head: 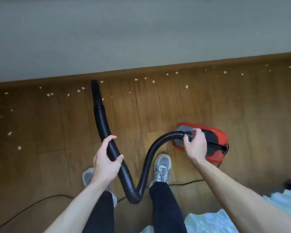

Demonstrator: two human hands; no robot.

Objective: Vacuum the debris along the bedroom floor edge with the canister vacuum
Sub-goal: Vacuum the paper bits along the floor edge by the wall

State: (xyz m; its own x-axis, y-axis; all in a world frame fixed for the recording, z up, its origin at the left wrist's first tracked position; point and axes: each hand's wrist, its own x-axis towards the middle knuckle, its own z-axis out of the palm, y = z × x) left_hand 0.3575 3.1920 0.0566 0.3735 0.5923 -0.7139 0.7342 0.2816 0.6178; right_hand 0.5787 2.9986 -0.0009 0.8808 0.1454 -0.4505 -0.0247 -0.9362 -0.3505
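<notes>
The hose (106,132) is black with fine ribbing, and the vacuum (213,142) on the right is bright red with a grey front panel and a black top. The floor (40,148) is mid-brown wood grain in planks, dotted along its far edge with pale tan scraps (9,133), below a pale grey wall (124,31). Near, the shoes (163,163) are grey with white laces and the trousers (165,207) are dark navy.

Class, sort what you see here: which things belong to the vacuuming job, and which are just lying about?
Job: canister vacuum, hose, nozzle, debris scraps, left hand gripping the hose, right hand gripping the hose joint.
Lying about: pale blue sheet, small dark object beside it.
</notes>
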